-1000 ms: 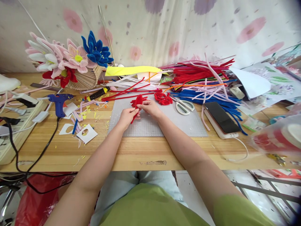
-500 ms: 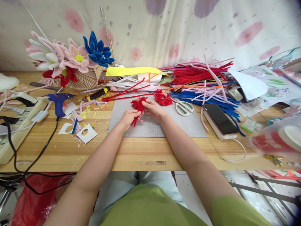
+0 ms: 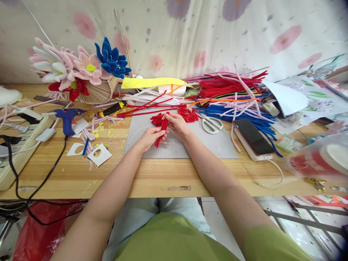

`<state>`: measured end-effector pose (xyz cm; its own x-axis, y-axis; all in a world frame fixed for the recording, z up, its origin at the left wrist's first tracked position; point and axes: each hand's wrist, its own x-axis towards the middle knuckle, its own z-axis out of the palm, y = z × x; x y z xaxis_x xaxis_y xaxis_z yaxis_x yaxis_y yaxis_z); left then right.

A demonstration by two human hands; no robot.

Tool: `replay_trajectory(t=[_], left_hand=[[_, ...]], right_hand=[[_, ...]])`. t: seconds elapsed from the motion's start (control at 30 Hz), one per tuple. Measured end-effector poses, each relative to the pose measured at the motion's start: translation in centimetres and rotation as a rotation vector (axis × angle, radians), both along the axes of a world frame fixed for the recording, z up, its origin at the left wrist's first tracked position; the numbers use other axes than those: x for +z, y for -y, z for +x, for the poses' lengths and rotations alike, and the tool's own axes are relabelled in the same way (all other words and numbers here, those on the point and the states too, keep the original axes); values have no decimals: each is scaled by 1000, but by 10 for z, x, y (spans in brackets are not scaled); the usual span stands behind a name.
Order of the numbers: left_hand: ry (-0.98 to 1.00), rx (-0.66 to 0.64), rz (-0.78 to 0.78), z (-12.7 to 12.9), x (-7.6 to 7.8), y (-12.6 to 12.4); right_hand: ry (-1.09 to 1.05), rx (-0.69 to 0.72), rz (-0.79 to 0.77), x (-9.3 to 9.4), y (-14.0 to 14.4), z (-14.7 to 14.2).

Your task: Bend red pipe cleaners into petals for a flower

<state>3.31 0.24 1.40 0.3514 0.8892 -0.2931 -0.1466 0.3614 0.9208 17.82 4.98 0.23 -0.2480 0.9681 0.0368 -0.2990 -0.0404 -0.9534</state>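
Between my two hands is a narrow red folded piece of fuzzy pipe cleaner [image 3: 164,126], held upright and tilted over the grey cutting mat [image 3: 223,145]. My left hand [image 3: 150,138] pinches its lower part, with tail ends sticking out below. At its upper end, my right hand [image 3: 176,123] has thumb and fingers closed on it. Just behind my hands lie more red fuzzy pieces [image 3: 156,119] on the mat. To the right are looped red pipe cleaner shapes [image 3: 189,114], beside scissors [image 3: 212,125] with pale handles.
Bundles of red pipe cleaners [image 3: 231,84] and blue ones [image 3: 241,117] lie at the back right. A phone [image 3: 254,136] rests on a white block. Left are a blue glue gun [image 3: 67,119], white cards with holes [image 3: 100,155], a power strip [image 3: 24,152] and fuzzy flowers [image 3: 91,67].
The red piece in my hands has turned from a broad, leaf-like face to a narrow, straighter strip. Both hands stay in nearly the same place; the view has shifted slightly.
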Motion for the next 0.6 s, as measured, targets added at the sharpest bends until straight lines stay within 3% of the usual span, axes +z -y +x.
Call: replay_trajectory(t=[0.13,0.23,0.47,0.6], left_hand=[[-27,132,60,1,-5,-1],[-36,188,86,1,-9,-3],[-36,118,92,3,-11,-4],[-30,73,82,0,-8,-4]], right_hand=[[-19,132,17,3,3,1],[92,247,-3,3,5,0],[204,133,22,-4,6,-9],[235,139,39,-4,7,-9]])
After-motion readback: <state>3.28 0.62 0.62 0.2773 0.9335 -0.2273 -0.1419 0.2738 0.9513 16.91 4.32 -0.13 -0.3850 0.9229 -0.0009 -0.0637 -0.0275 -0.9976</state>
